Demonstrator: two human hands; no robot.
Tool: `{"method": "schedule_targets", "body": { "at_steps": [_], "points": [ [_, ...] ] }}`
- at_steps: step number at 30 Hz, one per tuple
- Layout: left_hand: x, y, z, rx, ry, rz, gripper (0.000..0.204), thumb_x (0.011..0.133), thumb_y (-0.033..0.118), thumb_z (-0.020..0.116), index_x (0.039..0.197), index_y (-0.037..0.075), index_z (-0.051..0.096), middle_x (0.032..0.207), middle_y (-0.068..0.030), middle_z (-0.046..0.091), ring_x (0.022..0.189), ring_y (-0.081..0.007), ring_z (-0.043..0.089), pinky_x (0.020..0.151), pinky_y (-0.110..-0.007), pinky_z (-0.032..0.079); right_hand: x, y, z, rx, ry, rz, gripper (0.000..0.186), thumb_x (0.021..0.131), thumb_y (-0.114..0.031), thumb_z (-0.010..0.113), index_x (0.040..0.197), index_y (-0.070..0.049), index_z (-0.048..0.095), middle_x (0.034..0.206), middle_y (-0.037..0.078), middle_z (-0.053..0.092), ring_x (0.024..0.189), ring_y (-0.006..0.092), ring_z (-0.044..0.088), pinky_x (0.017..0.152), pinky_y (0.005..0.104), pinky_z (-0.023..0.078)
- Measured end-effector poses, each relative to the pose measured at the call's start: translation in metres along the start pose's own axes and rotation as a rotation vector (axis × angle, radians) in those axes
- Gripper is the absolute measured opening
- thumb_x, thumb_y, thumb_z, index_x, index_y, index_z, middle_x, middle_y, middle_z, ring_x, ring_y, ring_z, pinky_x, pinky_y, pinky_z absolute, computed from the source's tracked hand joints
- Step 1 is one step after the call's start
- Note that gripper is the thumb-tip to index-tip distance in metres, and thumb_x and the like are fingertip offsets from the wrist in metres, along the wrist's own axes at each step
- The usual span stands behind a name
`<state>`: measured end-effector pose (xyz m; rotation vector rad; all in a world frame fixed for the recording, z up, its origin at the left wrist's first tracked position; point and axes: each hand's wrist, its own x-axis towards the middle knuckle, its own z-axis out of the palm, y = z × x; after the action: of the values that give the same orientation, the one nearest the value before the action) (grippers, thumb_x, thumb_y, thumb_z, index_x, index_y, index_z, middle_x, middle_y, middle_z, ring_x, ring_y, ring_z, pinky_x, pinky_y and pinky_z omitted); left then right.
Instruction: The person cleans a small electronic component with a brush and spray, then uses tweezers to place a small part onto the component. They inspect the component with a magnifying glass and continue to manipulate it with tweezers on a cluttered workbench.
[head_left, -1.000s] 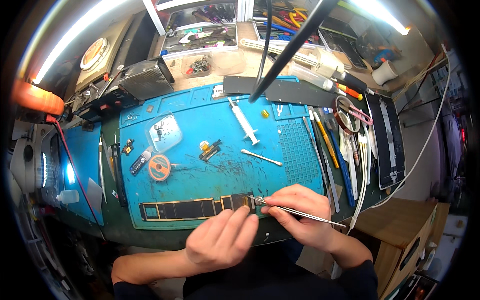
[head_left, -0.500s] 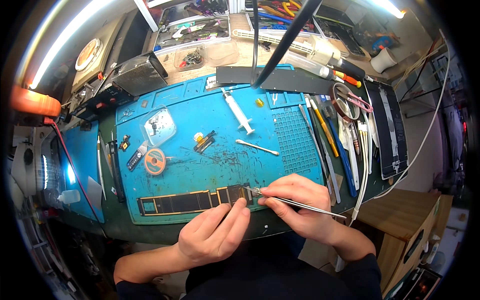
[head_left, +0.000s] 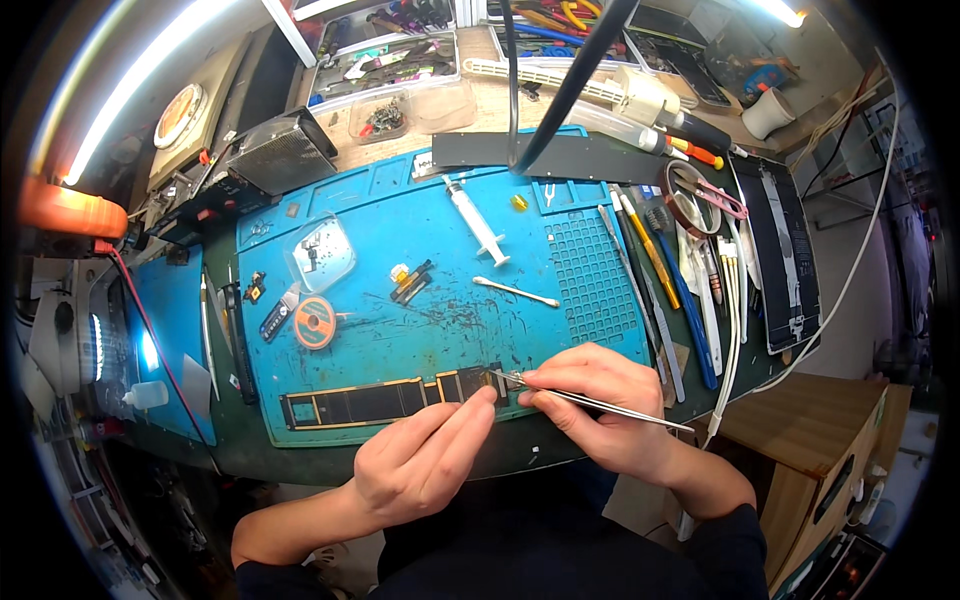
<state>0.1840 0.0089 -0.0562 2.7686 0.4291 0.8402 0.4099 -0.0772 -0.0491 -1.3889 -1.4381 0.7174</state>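
Observation:
A long dark circuit board [head_left: 375,402] with gold edges lies along the near side of the blue repair mat [head_left: 400,345]. My right hand [head_left: 610,400] grips metal tweezers [head_left: 640,413], their tips over the board's right end. Beside those tips, my left hand [head_left: 425,455] has its fingers pressed together, fingertips at the board. What they pinch, if anything, is hidden. A cotton swab [head_left: 515,292] and a syringe [head_left: 475,220] lie beyond the hands, near a small black part [head_left: 411,283] with a yellow piece.
Left on the mat sit a solder wick spool [head_left: 315,323] and a clear tray [head_left: 322,255] of small parts. Brushes and tools, including a blue-handled brush [head_left: 690,310], line the right side. A black cable [head_left: 575,85] hangs over the far edge.
My left fingers have drawn closer together and shifted slightly at the board. The tweezers stay at its right end. The whole view has tilted a little.

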Motion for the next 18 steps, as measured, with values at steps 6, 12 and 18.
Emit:
{"method": "schedule_targets", "body": {
  "at_steps": [6, 12, 18],
  "points": [
    [0.0008, -0.0003, 0.0024, 0.050, -0.003, 0.019, 0.047, 0.084, -0.001, 0.070, 0.130, -0.003, 0.060, 0.115, -0.0122, 0.076, 0.085, -0.0165, 0.069, 0.067, -0.024, 0.055, -0.0002, -0.0002, -0.0002, 0.003, -0.001, 0.008, 0.022, 0.087, -0.001, 0.078, 0.109, -0.001, 0.076, 0.096, 0.014, 0.074, 0.082, 0.0228, 0.072, 0.068, 0.0302, 0.057],
    [0.0013, -0.0037, 0.0073, -0.055, 0.031, -0.027, 0.057, 0.078, -0.009, 0.066, 0.134, -0.006, 0.056, 0.119, -0.0140, 0.074, 0.080, -0.0193, 0.066, 0.067, -0.028, 0.055, -0.0007, -0.0011, -0.0003, -0.009, 0.003, 0.014, 0.022, 0.087, -0.001, 0.078, 0.109, -0.001, 0.076, 0.095, 0.013, 0.073, 0.082, 0.0234, 0.071, 0.069, 0.0310, 0.057],
    [0.0009, -0.0042, 0.0072, -0.072, -0.005, -0.028, 0.067, 0.073, -0.012, 0.064, 0.139, -0.007, 0.050, 0.125, -0.0173, 0.071, 0.082, -0.0225, 0.065, 0.071, -0.031, 0.055, -0.0007, -0.0013, 0.0002, -0.002, 0.006, 0.019, 0.022, 0.087, -0.001, 0.078, 0.109, -0.002, 0.076, 0.094, 0.013, 0.073, 0.082, 0.0242, 0.071, 0.070, 0.0317, 0.057]
  ]
}}
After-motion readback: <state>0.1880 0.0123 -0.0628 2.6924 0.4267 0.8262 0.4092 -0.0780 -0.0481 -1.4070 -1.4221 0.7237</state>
